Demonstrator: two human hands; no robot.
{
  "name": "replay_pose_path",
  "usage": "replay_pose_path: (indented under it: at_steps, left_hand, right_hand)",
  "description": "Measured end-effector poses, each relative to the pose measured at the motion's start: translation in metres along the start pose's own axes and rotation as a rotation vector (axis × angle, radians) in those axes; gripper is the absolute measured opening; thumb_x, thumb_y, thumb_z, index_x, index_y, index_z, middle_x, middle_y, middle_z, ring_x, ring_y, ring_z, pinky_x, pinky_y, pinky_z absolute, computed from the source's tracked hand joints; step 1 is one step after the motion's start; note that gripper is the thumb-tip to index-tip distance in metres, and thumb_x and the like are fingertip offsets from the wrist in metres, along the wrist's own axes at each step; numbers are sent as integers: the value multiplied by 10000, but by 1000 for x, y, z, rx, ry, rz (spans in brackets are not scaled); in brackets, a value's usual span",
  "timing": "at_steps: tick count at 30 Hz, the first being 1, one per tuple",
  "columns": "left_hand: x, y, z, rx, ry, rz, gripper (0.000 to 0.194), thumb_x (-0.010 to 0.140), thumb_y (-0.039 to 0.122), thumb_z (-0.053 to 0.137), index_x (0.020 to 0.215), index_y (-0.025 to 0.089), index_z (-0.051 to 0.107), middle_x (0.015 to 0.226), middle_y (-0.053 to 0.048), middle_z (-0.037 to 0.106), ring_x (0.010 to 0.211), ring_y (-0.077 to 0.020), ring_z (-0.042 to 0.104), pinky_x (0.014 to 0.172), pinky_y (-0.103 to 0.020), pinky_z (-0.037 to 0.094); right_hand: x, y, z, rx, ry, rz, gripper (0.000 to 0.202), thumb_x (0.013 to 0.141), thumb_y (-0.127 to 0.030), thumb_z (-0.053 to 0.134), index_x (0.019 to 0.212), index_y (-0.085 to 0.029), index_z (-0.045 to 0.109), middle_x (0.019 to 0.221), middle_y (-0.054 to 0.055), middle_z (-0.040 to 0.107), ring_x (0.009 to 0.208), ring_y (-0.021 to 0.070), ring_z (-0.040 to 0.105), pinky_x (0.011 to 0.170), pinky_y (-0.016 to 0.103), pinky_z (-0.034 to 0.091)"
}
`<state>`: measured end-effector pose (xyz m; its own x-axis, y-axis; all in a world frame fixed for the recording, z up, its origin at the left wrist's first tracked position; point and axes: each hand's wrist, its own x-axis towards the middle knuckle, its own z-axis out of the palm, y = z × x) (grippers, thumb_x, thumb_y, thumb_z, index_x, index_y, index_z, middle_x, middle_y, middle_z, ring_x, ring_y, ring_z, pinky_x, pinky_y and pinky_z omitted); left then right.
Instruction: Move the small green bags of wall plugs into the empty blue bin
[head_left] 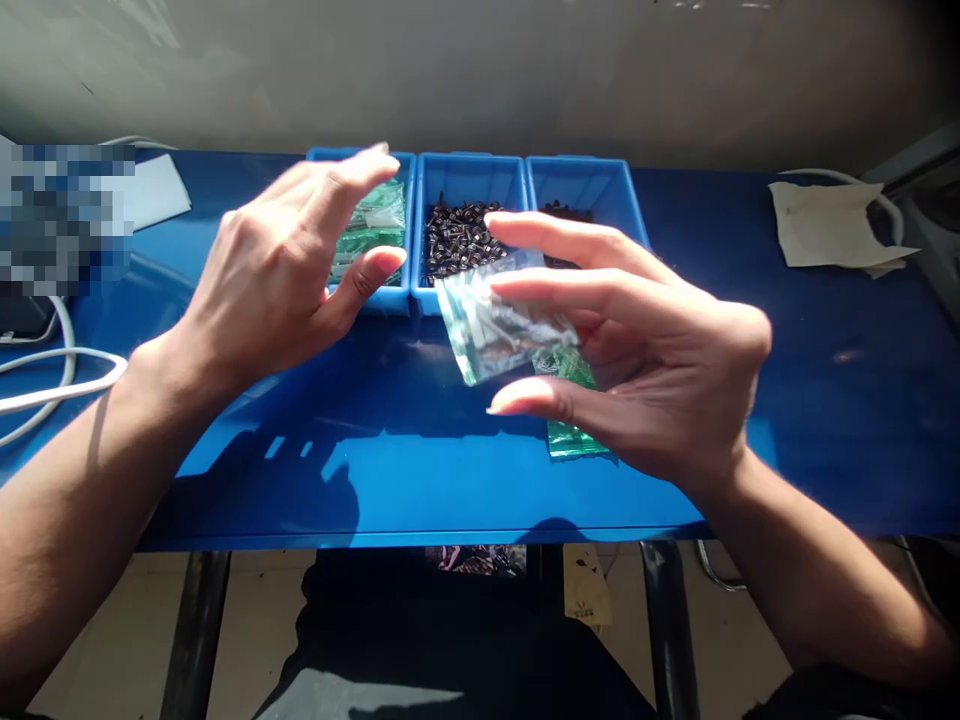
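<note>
My left hand [289, 245] is open, thumb and fingers apart, above the near side of the left blue bin [411, 275], which contains green-tinted plastic packets [373, 238]. My right hand [645, 340] has its thumb spread away from the fingers. A small clear plastic packet [499, 325] with a greenish edge and blurred contents sits among the right fingers, seemingly caught between two of them; the thumb does not touch it. Below that hand, a green packet [581, 438] lies on the table, partly hidden by the hand.
The middle bin [471, 170] is filled with small dark screws [461, 235]; the right bin [581, 178] has dark parts, partly hidden. A torn paper sheet [829, 228] lies at the right. White cables [64, 375] and white paper [157, 190] are at the left of the blue table [450, 490].
</note>
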<state>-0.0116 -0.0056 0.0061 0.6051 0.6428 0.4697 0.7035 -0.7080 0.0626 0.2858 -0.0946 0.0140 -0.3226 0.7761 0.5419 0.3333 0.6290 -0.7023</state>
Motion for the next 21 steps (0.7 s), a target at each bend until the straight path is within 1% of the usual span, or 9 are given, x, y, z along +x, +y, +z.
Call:
replay_pose_path:
  at_steps: [2,3,5,7,9,13,15,17,21]
  left_hand:
    - [1,5,-3,15,100,83,597,1199,522,539,1693,196,457,1702,-135,598,1561,-350,623,1301,-578,554]
    - [1,9,-5,16,161,137,567,1182,465,591,1677,217,469,1674,-116,626,1527,-341,649,1284,-590,567]
    - [0,20,-8,12,255,234,594,1133,345,678,1683,260,469,1629,-85,661,1460,-319,697,1246,-594,599]
    - [-1,34,-10,-1,280,315,713,1086,242,724,1733,271,425,1661,-88,624,1489,-304,677,1220,-562,630]
    - [-3,46,-11,-19,239,377,716,1076,204,727,1725,327,449,1723,-48,558,1572,-251,607,1136,-455,703]
    - [-5,57,-13,-32,239,366,297,1128,277,667,1362,451,722,1541,134,710,1474,-213,716,1115,-447,750]
    - [-5,55,-14,-81,206,326,252,1162,275,602,1298,418,759,1380,137,793,1351,-216,794,1070,-453,763]
    - [-5,53,-13,-143,270,317,190,1150,252,654,1280,322,774,1241,80,842,1213,-203,840,1014,-426,763]
    - [-7,55,-10,-184,305,153,178,1145,249,712,1296,331,760,1130,136,839,1084,-150,850,962,-385,741]
  right_hand:
    - [0,-2,-1,46,14,37,365,984,-184,897,1332,-285,854,1654,70,677,1495,342,703,1015,476,786]
    - [1,-1,0,43,49,39,310,1017,-166,854,1301,-287,867,1610,66,711,1418,317,755,936,439,799]
    - [2,1,2,34,125,10,181,1050,-186,821,1187,-277,897,1368,55,834,1075,238,863,706,350,778]
    - [3,4,5,37,176,13,91,1053,-248,838,1112,-269,903,1075,26,878,721,168,813,535,303,703]
    - [5,6,8,68,191,75,97,1042,-315,865,1124,-272,892,880,0,854,565,149,748,448,282,642]
    - [7,4,9,256,165,176,194,1044,-272,863,1236,-260,837,783,-42,816,506,152,748,410,253,614]
    - [7,3,10,303,132,157,156,1068,-196,809,1206,-261,838,815,-34,832,525,157,760,423,258,622]
    - [6,3,10,303,111,118,146,1082,-186,776,1173,-272,852,875,-15,848,573,161,773,440,269,626]
    - [3,5,10,141,165,-16,124,1011,-370,903,1119,-316,875,943,-7,803,741,171,775,545,292,668]
